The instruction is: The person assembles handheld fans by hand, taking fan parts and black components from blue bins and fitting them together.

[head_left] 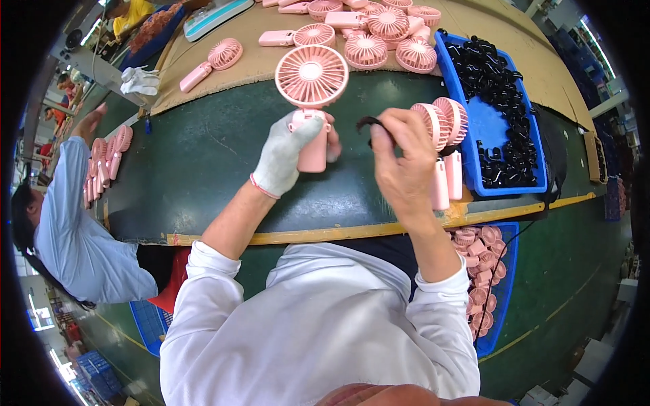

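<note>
My left hand (284, 154), in a pale glove with bare fingertips, is closed round the handle of a pink handheld fan (312, 74). The fan stands upright above the green tabletop, its round grille facing up at me. To its right, my bare right hand (405, 157) pinches a thin black strap (369, 123), which curves out from between thumb and fingers toward the fan. A gap separates strap and fan. Beside my right hand lie two more pink fans (452, 122), their handles toward me, partly hidden by the hand.
A blue tray (479, 177) of black parts (484, 68) stands at the right. Pink fans (387, 24) are heaped on cardboard at the back. A blue crate of pink fans (504, 298) sits below the table edge. At the left, a co-worker in a blue shirt (81, 230) sits near more fans.
</note>
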### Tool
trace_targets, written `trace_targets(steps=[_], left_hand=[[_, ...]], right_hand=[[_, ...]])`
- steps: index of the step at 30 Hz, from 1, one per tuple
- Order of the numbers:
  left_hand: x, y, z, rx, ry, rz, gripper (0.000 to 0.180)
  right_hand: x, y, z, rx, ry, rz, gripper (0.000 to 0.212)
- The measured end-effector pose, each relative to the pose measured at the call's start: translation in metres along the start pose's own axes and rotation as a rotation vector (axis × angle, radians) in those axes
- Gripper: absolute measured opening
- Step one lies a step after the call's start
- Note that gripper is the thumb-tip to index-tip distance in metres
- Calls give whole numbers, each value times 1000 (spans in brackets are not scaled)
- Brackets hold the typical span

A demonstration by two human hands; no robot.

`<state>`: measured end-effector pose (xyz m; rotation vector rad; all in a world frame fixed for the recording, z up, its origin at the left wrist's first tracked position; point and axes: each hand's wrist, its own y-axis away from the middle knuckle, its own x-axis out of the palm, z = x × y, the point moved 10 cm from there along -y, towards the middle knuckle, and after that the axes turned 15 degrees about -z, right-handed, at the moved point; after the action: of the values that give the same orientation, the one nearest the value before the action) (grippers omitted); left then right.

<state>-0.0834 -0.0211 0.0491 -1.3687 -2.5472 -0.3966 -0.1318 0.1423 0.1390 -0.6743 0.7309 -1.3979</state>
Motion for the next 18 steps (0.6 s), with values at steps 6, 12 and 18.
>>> trace_targets(steps=[6,12,18], left_hand=[[13,10,24,-33,3,-16,48],[1,5,28,-13,-71,-123,41],[2,3,15,43,-267,-161,34]], right_hand=[[22,21,46,-688,296,-95,20],[34,52,48,-704,263,1,30],[25,45,30,-434,156,21,26]])
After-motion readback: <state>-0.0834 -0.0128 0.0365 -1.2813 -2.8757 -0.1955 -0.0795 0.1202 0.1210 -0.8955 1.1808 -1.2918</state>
